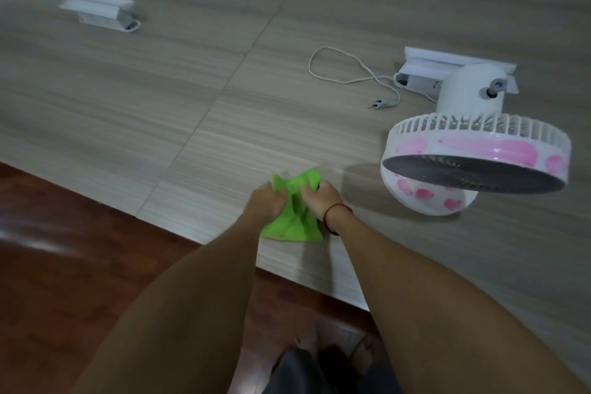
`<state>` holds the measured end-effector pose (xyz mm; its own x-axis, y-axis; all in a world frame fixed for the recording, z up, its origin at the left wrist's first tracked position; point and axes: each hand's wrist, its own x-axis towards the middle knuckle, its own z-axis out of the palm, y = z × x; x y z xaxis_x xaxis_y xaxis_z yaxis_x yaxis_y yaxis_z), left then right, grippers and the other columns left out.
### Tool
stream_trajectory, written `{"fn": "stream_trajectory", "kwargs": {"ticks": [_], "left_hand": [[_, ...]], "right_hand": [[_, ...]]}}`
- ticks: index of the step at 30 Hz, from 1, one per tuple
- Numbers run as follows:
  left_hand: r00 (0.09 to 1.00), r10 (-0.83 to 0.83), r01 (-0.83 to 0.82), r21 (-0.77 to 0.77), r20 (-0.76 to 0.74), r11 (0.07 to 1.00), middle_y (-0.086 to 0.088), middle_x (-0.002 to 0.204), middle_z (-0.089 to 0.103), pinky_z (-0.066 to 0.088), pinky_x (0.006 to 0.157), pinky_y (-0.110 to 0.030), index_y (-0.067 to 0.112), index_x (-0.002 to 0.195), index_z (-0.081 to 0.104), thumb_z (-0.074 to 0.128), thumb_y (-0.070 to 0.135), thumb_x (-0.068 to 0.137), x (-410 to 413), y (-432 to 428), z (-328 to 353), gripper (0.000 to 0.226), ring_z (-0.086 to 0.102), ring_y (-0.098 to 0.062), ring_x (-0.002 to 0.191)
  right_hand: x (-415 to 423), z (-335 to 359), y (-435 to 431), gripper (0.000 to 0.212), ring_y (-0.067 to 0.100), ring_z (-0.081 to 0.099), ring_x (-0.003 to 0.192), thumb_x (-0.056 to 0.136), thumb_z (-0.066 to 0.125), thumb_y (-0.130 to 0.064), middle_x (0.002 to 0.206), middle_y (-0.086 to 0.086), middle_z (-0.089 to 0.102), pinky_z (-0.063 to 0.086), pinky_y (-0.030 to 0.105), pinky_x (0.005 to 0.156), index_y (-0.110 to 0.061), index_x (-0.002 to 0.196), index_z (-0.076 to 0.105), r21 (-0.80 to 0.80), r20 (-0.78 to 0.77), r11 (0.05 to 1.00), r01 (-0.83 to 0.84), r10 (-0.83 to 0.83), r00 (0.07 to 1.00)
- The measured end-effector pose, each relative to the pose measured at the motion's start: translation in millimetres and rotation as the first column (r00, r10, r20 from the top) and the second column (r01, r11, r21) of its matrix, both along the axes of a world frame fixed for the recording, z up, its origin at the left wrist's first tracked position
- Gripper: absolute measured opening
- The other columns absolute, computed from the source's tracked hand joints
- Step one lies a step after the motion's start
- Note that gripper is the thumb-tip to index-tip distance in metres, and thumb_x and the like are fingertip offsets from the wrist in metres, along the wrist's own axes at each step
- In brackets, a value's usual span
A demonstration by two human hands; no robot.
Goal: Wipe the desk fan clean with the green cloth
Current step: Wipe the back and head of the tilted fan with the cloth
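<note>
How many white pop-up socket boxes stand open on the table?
2. One socket box is at the far left; the other socket box is at the right, directly behind the desk fan. None appears hidden.

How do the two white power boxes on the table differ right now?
The far-left power box stands in the open; the right power box is partly hidden behind the desk fan. A long white cord with a loose plug trails from the right one; only a short loop shows at the left one. Both have raised white lids.

An office or meeting room, most likely: a wide wood-grain tabletop [192, 89] carries two pop-up socket boxes [99, 11], above a dark wooden floor [64, 265].
</note>
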<state>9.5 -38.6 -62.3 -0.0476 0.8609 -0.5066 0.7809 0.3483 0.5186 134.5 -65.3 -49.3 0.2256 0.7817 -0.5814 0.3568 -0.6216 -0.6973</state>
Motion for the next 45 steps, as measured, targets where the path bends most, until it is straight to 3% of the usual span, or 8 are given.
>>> {"fn": "stream_trajectory", "kwargs": {"ticks": [5, 12, 22, 27, 30, 36, 40, 45], "left_hand": [[0.985, 0.046, -0.09, 0.268, 0.168, 0.959, -0.027, 0.12, 0.06, 0.046, 0.093, -0.039, -0.002, 0.114, 0.058, 0.045, 0.026, 0.097, 10, 19, 65, 0.036, 0.057, -0.039, 0.114], [0.968, -0.054, -0.079, 0.498, 0.247, 0.863, -0.026, 0.113, 0.061, 0.042, 0.081, -0.034, -0.004, 0.109, 0.056, 0.044, 0.022, 0.098, 38, 36, 168, 0.031, 0.058, -0.037, 0.107], [0.943, -0.167, -0.037, 0.591, 0.287, 0.806, -0.02, 0.105, 0.062, 0.042, 0.077, -0.033, -0.004, 0.108, 0.058, 0.044, 0.021, 0.097, 77, 20, 222, 0.031, 0.059, -0.035, 0.101], [0.917, -0.245, -0.003, 0.617, 0.316, 0.787, -0.024, 0.112, 0.062, 0.046, 0.085, -0.038, -0.005, 0.109, 0.06, 0.045, 0.022, 0.096, 123, 1, 240, 0.033, 0.058, -0.037, 0.107], [0.891, -0.305, 0.024, 0.636, 0.336, 0.772, -0.024, 0.112, 0.063, 0.043, 0.08, -0.034, -0.005, 0.108, 0.061, 0.045, 0.019, 0.096, 154, -17, 250, 0.032, 0.058, -0.037, 0.106], [0.834, -0.41, 0.094, 0.635, 0.37, 0.767, -0.025, 0.103, 0.067, 0.044, 0.075, -0.033, -0.004, 0.101, 0.063, 0.051, 0.017, 0.091, 199, -48, 246, 0.026, 0.062, -0.036, 0.099], [0.832, -0.472, 0.18, 0.661, 0.293, 0.728, -0.025, 0.096, 0.067, 0.044, 0.076, -0.034, -0.003, 0.094, 0.063, 0.056, 0.018, 0.088, 215, -65, 234, 0.023, 0.061, -0.036, 0.094], [0.833, -0.519, 0.29, 0.646, 0.193, 0.706, -0.011, 0.083, 0.066, 0.043, 0.07, -0.032, 0.014, 0.087, 0.065, 0.053, 0.044, 0.088, 220, -71, 224, 0.032, 0.062, -0.03, 0.084]], "right_hand": [[9, 62, 23, 0.034, 0.035, 0.056, 0.114, 0.091, 0.045, -0.023, 0.126, 0.02, 0.056, 0.044, 0.037, 0.092, -0.005, 0.12, 0.047, 0.182, -0.005, 0.982, 0.057, -0.057, 0.998], [28, 159, 38, 0.036, 0.035, 0.057, 0.115, 0.09, 0.052, -0.025, 0.124, 0.018, 0.059, 0.045, 0.036, 0.093, -0.006, 0.121, 0.054, 0.418, 0.042, 0.906, 0.062, -0.088, 0.995], [66, 213, 6, 0.031, 0.025, 0.056, 0.094, 0.087, 0.053, -0.009, 0.116, 0.014, 0.062, 0.042, 0.031, 0.078, -0.007, 0.118, 0.054, 0.568, 0.046, 0.816, 0.108, -0.162, 0.986], [106, 231, -21, 0.027, 0.029, 0.057, 0.089, 0.084, 0.053, -0.01, 0.101, 0.014, 0.063, 0.045, 0.034, 0.075, -0.008, 0.11, 0.059, 0.619, 0.05, 0.759, 0.201, -0.294, 0.955], [133, 241, -39, 0.024, 0.026, 0.056, 0.082, 0.083, 0.054, -0.012, 0.095, 0.011, 0.062, 0.043, 0.031, 0.07, -0.007, 0.105, 0.06, 0.634, 0.059, 0.732, 0.249, -0.367, 0.928], [180, 238, -76, 0.028, 0.034, 0.063, 0.102, 0.083, 0.056, -0.02, 0.109, 0.015, 0.067, 0.045, 0.032, 0.078, -0.009, 0.107, 0.063, 0.626, 0.136, 0.709, 0.325, -0.51, 0.849], [199, 228, -99, 0.032, 0.036, 0.061, 0.109, 0.082, 0.057, -0.025, 0.115, 0.018, 0.066, 0.05, 0.039, 0.089, -0.01, 0.109, 0.064, 0.599, 0.212, 0.713, 0.365, -0.58, 0.787], [205, 211, -112, 0.038, 0.036, 0.059, 0.114, 0.087, 0.053, -0.022, 0.126, 0.017, 0.061, 0.048, 0.039, 0.091, -0.011, 0.124, 0.056, 0.55, 0.257, 0.714, 0.433, -0.638, 0.726]]}}
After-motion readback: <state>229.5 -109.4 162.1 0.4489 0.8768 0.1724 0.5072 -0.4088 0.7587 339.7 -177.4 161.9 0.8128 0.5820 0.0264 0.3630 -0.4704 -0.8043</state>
